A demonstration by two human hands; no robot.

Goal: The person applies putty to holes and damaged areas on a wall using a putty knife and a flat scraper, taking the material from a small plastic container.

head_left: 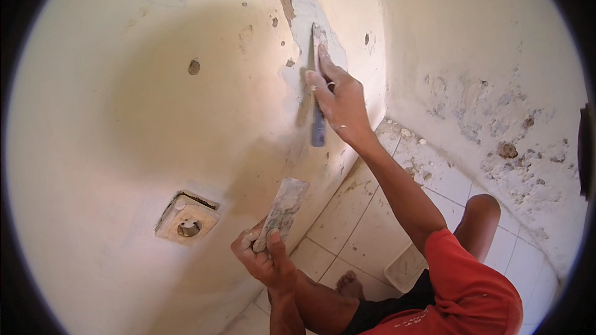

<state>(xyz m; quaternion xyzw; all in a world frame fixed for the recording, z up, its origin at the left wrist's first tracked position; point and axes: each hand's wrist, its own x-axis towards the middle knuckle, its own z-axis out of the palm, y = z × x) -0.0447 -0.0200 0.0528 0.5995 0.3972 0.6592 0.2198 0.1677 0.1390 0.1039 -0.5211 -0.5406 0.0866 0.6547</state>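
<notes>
My right hand [341, 102] is closed around a putty knife [318, 127] with a bluish handle, its blade against the wall. Under the blade lies a pale grey-white patch of filler [307, 12], with bare brown wall showing along its upper left edge. Lower down, my left hand [267, 257] grips a flat rectangular scraper blade [285, 208] smeared with white and grey filler. That blade points upward and stands apart from the patch. White smears mark the fingers of both hands.
A loose wall socket [188, 218] sits left of my left hand. The adjoining wall [484, 49] has crumbling, pitted plaster. Debris [406, 133] lies on the white floor tiles [360, 217] along the corner. Near my bare foot [349, 285] is a shallow whitish tray [406, 267].
</notes>
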